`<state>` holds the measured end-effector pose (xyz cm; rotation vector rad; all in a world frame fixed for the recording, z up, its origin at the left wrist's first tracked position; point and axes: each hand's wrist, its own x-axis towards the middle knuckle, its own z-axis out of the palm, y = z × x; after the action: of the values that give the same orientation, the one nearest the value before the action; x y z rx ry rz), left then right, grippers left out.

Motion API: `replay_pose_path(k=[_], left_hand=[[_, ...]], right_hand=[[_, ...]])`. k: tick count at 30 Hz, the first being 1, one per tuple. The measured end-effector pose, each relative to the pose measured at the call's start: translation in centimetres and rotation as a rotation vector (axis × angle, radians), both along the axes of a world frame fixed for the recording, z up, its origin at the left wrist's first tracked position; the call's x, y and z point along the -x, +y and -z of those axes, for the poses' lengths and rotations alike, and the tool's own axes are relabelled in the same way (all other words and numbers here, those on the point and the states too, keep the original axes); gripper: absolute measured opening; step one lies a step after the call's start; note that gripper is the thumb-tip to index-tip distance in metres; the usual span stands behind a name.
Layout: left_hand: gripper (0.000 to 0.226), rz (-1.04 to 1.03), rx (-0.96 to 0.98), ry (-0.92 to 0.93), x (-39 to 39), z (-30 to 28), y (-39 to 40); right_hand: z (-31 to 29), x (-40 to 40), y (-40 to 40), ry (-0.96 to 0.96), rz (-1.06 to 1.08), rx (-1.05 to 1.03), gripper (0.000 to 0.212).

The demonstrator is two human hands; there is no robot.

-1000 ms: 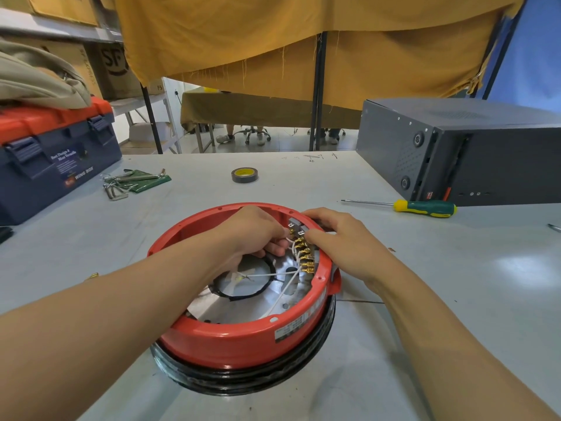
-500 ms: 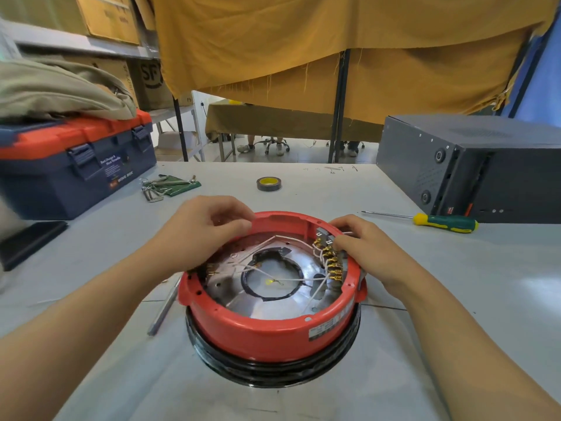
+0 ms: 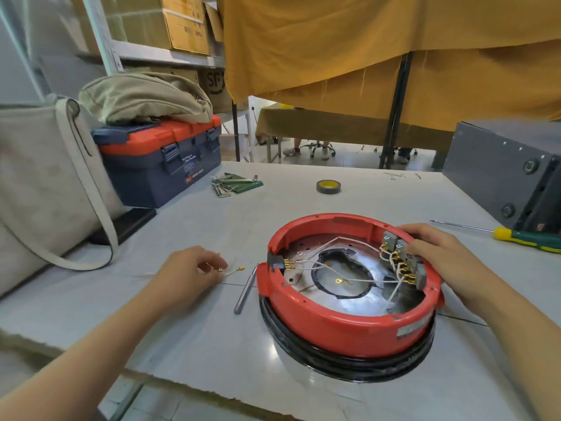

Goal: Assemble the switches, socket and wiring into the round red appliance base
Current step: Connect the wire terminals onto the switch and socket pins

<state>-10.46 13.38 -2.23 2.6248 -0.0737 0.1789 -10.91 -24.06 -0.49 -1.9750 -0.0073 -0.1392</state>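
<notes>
The loose jumper wire (image 3: 232, 272) lay on the table at nine o'clock from the red appliance base (image 3: 343, 326), its length pointing toward the base, pinched by the nearer left hand (image 3: 194, 267), while the right hand (image 3: 437, 253) gripped the switch block (image 3: 403, 262) at the base's three o'clock rim.

My left hand (image 3: 189, 268) is reaching out low over the table, forearm stretched forward, fingers curling down with the fingertips pinching together. My right hand (image 3: 437, 253) is lying palm down, fingers bending and gripping, wrist angling in from the right.
</notes>
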Motion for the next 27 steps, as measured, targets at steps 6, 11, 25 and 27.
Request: replay_pose_path(k=[6,11,25,27], left_hand=[[0.005,-0.039,-0.081,-0.013,-1.3,0.0,-1.9],[0.019,-0.07,-0.235,0.045,-2.2,-0.1,-3.0],[0.014,0.07,1.179,0.15,-0.1,-3.1,-4.1],[0.016,0.132,1.168,0.148,0.2,-3.6,-4.5]], right_hand=[[0.0,0.0,0.0,0.004,-0.013,-0.004,0.027],[0.1,-0.2,-0.1,-0.005,-0.018,-0.001,0.028],[0.1,-0.3,-0.2,-0.01,-0.023,0.01,0.028],[0.1,-0.3,-0.2,-0.005,-0.025,0.013,0.027]])
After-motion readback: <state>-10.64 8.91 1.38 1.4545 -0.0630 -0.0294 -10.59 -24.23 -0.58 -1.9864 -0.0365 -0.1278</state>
